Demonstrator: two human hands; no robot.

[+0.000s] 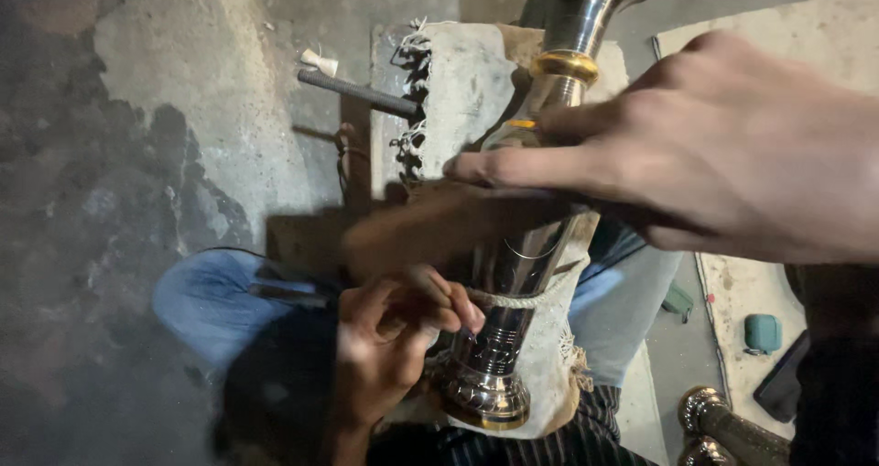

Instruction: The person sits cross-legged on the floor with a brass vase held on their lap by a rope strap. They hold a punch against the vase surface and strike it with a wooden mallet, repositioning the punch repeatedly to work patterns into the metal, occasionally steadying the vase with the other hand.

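A long polished metal vessel (513,338) with brass-coloured bands lies along my lap on a frayed pale cloth (462,86). My left hand (385,347) is pinched against the vessel's lower body near its ribbed base, fingers closed on a small thin tool (428,283) that they mostly hide. My right hand (723,150) reaches in from the right above the vessel's middle. Its fingers lie along a brown wooden stick (430,233), blurred by motion, that crosses over the vessel just above my left hand.
A dark metal rod (357,91) and a small white piece (319,61) lie on the concrete floor beyond the cloth. At the right are a teal case (762,333), a dark flat device (783,384) and another ornate metal piece (723,425). My jeans-clad knee (211,301) is at left.
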